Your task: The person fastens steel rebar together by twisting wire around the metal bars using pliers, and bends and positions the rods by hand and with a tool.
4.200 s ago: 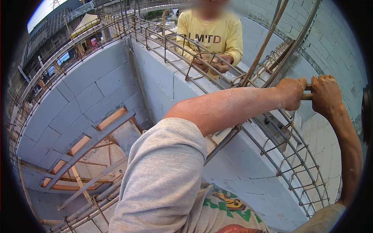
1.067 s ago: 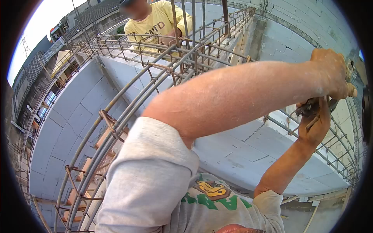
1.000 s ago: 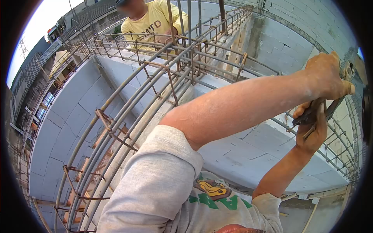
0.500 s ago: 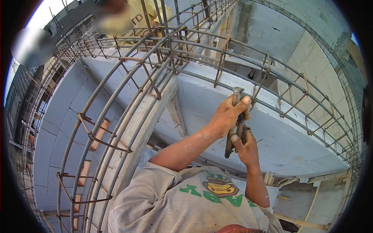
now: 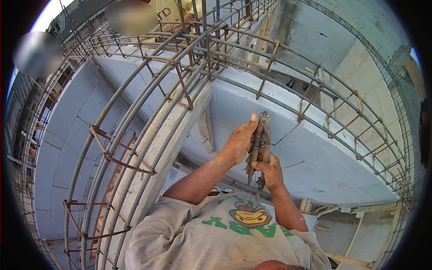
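Pincers lowered from rebar cage toward chest since half a second ago (jaws clear of bars). Left hand wrapped around handles, right hand gripping lower ends; tie likely finished.

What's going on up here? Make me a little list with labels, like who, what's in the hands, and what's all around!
Place: top of a grey block wall
Left hand: wrapped round the upper part of the pliers, thumb up along them
Right hand: grips the pliers' lower handles
Pliers: upright, tip pointing up, held in front of the chest
Around: a rebar cage of long bars and rusty loops along the wall top
Other person: yellow shirt, far end, mostly hidden
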`<state>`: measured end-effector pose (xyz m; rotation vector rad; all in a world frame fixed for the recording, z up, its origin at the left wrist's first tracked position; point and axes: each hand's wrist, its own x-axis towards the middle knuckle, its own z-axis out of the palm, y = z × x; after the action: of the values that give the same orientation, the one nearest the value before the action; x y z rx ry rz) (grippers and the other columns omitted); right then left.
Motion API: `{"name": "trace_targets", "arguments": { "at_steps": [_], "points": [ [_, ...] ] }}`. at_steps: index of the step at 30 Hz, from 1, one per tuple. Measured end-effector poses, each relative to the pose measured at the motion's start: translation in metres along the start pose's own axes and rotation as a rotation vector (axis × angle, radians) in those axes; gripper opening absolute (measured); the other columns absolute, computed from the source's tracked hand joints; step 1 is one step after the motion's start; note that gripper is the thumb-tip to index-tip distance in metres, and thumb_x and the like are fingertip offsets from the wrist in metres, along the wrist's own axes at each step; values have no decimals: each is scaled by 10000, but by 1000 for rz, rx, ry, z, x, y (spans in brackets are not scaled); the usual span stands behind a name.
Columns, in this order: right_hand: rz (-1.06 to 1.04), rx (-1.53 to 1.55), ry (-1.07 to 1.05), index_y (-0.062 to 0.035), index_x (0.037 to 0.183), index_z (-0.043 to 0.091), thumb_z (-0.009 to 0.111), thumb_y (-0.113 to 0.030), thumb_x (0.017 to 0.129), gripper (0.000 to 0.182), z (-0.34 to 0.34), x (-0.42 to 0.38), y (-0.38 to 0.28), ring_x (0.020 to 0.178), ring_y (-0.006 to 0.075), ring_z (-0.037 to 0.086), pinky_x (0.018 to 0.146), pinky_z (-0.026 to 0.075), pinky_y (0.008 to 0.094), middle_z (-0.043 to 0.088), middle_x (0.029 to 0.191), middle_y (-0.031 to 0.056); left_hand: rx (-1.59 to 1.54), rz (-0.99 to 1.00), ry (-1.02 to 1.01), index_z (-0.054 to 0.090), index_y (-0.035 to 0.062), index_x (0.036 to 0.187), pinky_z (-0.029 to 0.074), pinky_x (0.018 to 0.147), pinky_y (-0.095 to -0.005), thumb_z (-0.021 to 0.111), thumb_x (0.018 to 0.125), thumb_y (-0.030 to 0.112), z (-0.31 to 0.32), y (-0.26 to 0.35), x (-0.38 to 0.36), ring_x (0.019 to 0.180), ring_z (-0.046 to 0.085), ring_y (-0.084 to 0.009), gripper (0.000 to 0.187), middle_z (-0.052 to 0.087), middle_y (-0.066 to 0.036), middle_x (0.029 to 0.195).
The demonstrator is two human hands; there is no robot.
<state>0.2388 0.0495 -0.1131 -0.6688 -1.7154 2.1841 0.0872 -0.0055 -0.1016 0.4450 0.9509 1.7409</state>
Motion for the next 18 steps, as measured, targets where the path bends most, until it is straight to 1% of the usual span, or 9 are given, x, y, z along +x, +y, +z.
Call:
{"name": "trace_targets", "arguments": {
  "at_steps": [1,3,5,6,10,13,14,16,18],
  "points": [
    [7,192,-58,49,1068,587,610,-84,799,301,-1,-2,-6,755,220,659,693,552,342,655,886,139,-70,-6,-6,588,30,1090,492,750,-295,541,982,455,-1,5,-1,859,573,-134,441,612,-52,957],
    [28,154,-166,65,1118,575,626,-132,812,367,-7,-1,-11,834,245,672,784,551,366,663,946,156,-212,-36,-26,592,39,1045,492,660,-279,525,991,446,3,11,-7,793,590,-119,416,631,-48,897],
    [10,115,-215,97,1186,537,625,-169,805,473,-11,0,-17,873,269,671,837,542,369,660,964,179,-160,-15,-150,598,40,1057,521,672,-282,522,997,413,-16,6,-5,801,620,-129,386,648,-49,899],
    [-38,141,-262,73,1159,585,635,-162,863,381,-12,-1,-19,955,254,668,908,520,379,680,999,160,-138,-12,-230,601,40,1063,536,678,-283,521,1000,397,-23,5,-2,806,636,-135,371,657,-50,900],
    [-82,-79,-155,27,1152,614,643,-214,888,359,-14,-4,-10,860,198,621,822,497,342,668,949,102,-171,15,-284,592,41,1104,555,690,-289,551,995,319,-28,3,5,781,655,-147,302,663,-51,903],
    [-154,-363,20,11,1140,624,651,-231,895,346,-11,-12,-7,793,163,564,749,473,324,638,895,58,-121,116,-157,621,40,1065,556,703,-288,592,979,290,-18,-1,8,751,652,-143,266,667,-50,873],
    [-190,-460,90,8,1136,626,653,-235,897,342,-8,-16,-7,775,151,543,725,464,318,625,875,42,12,176,-95,632,35,1043,555,715,-289,602,975,286,-9,3,6,747,649,-140,262,668,-51,863],
    [-311,-418,262,9,1152,626,648,-247,902,358,-3,-27,-9,763,135,532,703,459,311,608,839,19,277,309,42,654,24,998,554,738,-291,621,968,279,6,12,0,741,644,-133,259,670,-52,843],
    [-414,-342,373,13,1176,622,641,-253,910,377,-3,-36,-11,742,113,515,675,446,292,598,819,3,326,395,122,665,13,959,550,752,-293,630,964,289,7,11,4,754,639,-127,279,671,-55,835]
  ]
}}
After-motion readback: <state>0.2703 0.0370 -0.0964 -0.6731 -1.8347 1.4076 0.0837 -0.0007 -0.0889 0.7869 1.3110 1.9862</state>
